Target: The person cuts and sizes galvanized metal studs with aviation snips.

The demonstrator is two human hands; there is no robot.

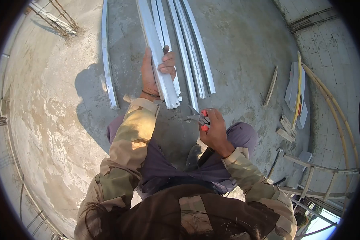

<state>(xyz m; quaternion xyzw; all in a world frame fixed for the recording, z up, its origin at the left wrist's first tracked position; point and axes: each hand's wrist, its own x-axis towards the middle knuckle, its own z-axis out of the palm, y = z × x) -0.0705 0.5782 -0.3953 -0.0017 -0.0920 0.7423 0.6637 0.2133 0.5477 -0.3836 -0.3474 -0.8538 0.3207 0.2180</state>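
Note:
My left hand (158, 72) is wrapped round a pale metal channel (158, 52), its near end pointing down towards my knees. Closed round red-handled snips (204, 120) is my right hand (217, 132), just right of that near end. The snips' jaws are apart and point left, with nothing I can make out between them. Several more metal strips (184, 48) lie on the concrete floor beyond and beside the held channel. Another strip (107, 60) lies apart on the left.
On the right are a yellow-edged level or strip (299, 92), wood pieces (286, 129), a hammer-like tool (274, 163), a wooden ladder (328, 170) and curved poles (332, 100). Rebar (64, 22) rises at the upper left. My bent knees flank the work.

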